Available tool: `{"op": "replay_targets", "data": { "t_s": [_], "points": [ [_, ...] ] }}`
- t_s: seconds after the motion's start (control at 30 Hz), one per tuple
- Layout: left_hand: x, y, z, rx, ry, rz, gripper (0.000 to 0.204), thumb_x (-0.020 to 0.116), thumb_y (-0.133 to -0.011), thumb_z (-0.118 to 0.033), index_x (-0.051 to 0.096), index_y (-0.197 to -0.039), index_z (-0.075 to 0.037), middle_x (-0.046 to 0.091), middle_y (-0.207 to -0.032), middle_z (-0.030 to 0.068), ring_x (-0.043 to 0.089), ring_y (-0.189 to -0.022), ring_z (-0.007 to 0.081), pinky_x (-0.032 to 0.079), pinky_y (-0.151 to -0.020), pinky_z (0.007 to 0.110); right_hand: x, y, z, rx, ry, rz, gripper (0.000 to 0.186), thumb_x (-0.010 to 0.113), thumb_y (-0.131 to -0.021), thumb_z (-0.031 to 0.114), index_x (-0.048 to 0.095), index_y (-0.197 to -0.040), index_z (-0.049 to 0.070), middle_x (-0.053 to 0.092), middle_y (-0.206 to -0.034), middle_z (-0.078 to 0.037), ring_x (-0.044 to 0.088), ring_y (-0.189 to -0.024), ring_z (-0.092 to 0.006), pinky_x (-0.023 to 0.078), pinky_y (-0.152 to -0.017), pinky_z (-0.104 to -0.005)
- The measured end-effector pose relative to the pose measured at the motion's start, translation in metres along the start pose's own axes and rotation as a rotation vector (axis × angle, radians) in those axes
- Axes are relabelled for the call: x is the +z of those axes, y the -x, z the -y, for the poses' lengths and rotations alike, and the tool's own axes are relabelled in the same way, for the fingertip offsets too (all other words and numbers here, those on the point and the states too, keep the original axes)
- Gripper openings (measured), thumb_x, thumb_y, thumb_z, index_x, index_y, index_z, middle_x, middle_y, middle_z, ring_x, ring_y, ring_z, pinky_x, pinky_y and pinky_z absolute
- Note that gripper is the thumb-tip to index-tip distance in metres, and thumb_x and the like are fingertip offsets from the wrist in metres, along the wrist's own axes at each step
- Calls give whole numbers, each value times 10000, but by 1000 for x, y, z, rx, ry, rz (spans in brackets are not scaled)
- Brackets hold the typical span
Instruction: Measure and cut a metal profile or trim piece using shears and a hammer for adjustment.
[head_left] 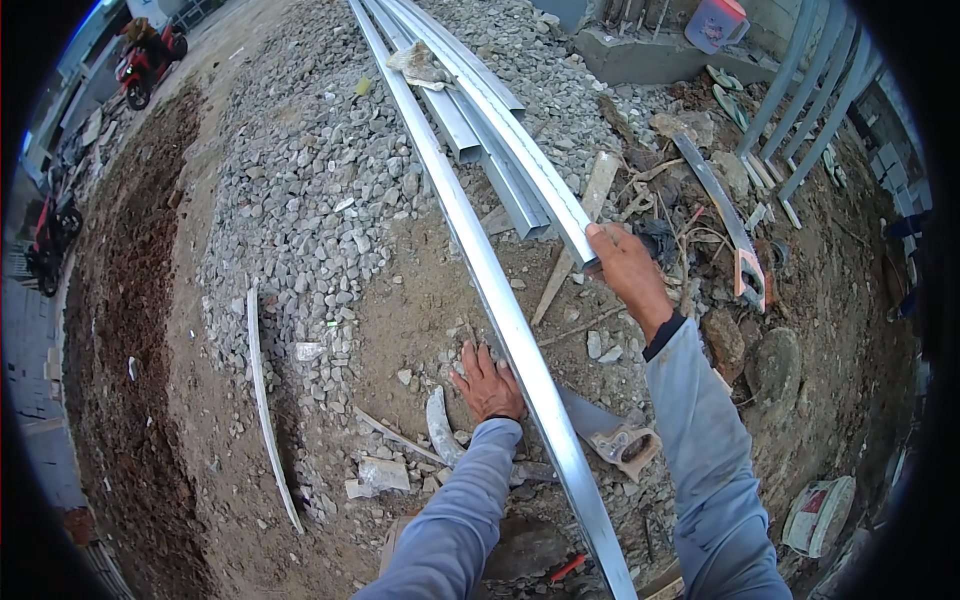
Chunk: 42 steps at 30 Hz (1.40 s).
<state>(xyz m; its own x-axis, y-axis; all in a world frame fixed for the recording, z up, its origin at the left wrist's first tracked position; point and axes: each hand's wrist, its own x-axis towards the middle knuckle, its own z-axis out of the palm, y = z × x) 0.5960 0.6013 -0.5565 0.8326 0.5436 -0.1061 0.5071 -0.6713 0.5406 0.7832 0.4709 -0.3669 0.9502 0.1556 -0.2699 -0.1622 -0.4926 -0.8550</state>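
Note:
My right hand (632, 272) is closed around the near end of a shiny metal channel (530, 155), which runs away over the gravel. My left hand (488, 385) has its fingers spread, palm down, low over or on the dirt; contact is hard to tell. Just right of it, a longer metal channel (490, 265) stretches from the far pile to the lower edge. Shorter metal channels (510, 190) lie between these two, with a crumpled pale cloth or bag (420, 68) on top. A handsaw (625, 447) rests on the ground, partly under the long channel.
Another handsaw (738, 235) lies to the right, near wooden strips (562, 290) and stones. Grey posts (825, 110) stand at the far right. A white container (818, 515) sits at lower right. Gravel (300, 170) spreads across the far left; a red motorcycle (145, 65) is beyond.

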Motion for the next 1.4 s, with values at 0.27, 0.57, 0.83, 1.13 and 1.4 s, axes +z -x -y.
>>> {"op": "replay_targets", "data": {
  "t_s": [0.27,0.57,0.83,1.13,1.4],
  "points": [
    [19,-9,-1,42,25,-70,473,345,-985,-315,395,-1370,-44,263,-1505,167,232,-1412,305,48,-1153,554,-17,35,-30,-197,212,-223,539,545,-929,467,594,-1189,-2,657,-1031,-205,633,-945,-285,480,-829,-366],
    [40,0,11,133,-60,-114,563,295,-993,-398,292,-1472,-101,212,-1540,150,244,-1419,293,69,-1161,545,-123,295,-96,87,448,108,414,584,-928,329,593,-1187,6,618,-1163,-188,594,-1082,-300,454,-925,-379],
    [4,1,64,331,218,-164,562,421,-963,-399,431,-1388,-31,311,-1474,215,369,-1334,357,247,-1100,539,-144,478,-155,-97,1016,161,545,637,-756,87,539,-1291,123,518,-1305,-137,402,-1304,-306,353,-1063,-451],
    [-97,256,47,-33,1057,345,418,550,-963,-342,541,-1206,-2,660,-1038,152,662,-871,212,529,-756,310,-100,466,-202,-401,1062,389,177,675,-729,176,637,-880,91,626,-918,-95,591,-996,-277,444,-892,-472],
    [-119,359,32,180,822,561,664,591,-934,-376,355,-1414,18,630,-1092,200,631,-949,236,503,-826,338,-60,458,-215,-612,1028,523,128,666,-686,161,642,-747,51,637,-663,-138,658,-712,-325,520,-664,-441]
  ]
}}
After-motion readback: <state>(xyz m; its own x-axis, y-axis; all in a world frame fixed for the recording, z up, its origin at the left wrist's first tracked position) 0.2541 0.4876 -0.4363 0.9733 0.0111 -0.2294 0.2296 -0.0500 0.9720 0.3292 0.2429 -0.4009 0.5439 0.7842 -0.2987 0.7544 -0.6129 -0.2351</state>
